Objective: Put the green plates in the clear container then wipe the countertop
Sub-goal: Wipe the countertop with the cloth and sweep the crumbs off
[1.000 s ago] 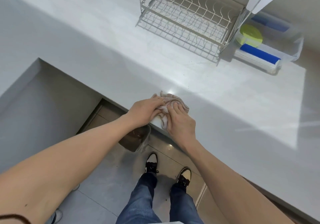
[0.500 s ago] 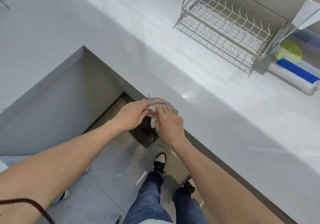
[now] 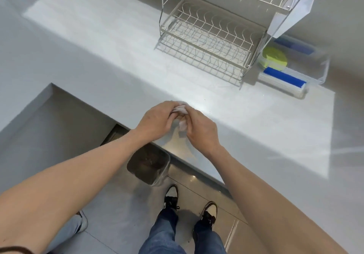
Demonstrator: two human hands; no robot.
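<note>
A small pale cloth (image 3: 181,110) is bunched between both my hands above the front edge of the grey countertop (image 3: 256,120). My left hand (image 3: 157,121) grips its left side and my right hand (image 3: 201,129) grips its right side, most of the cloth hidden by my fingers. Green plates (image 3: 272,57) lie stacked in the clear container (image 3: 323,70) with blue clips at the back right of the counter.
A two-tier wire dish rack (image 3: 208,37) stands on the counter beside the container. A small bin (image 3: 148,164) sits on the floor under the counter edge, near my shoes (image 3: 171,196). Another person's shoe (image 3: 81,221) shows at lower left.
Both hands have lifted the cloth slightly and bunched it tighter. The view has swung right and back, bringing the rack and container closer to centre.
</note>
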